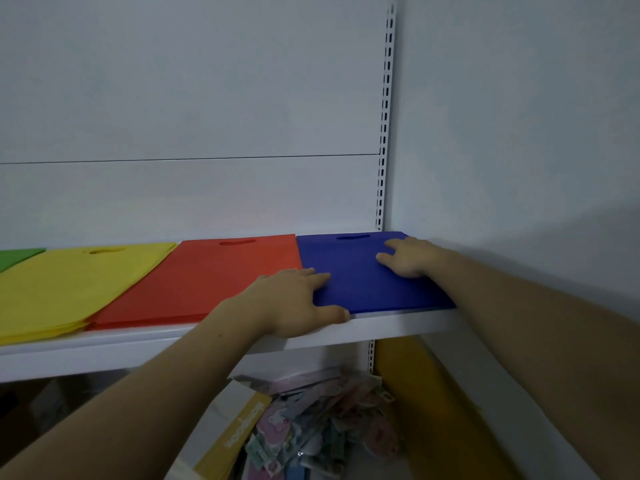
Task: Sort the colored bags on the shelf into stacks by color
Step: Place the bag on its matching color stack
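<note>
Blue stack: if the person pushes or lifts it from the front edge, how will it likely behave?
The blue stack looks like thin flat bags, so it probably droops when lifted by one edge. Layers may slide apart when pushed; the yellow stack already shows fanned edges. With both hands flat on it, left hand and right hand, it likely shifts easily on the shelf.

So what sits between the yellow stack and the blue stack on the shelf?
The red stack lies between the yellow stack and the blue stack, edges touching or nearly so, in the head view.

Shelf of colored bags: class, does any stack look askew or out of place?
The yellow stack sits askew, its front corner overhanging the shelf edge. The red and blue stacks look square.
</note>
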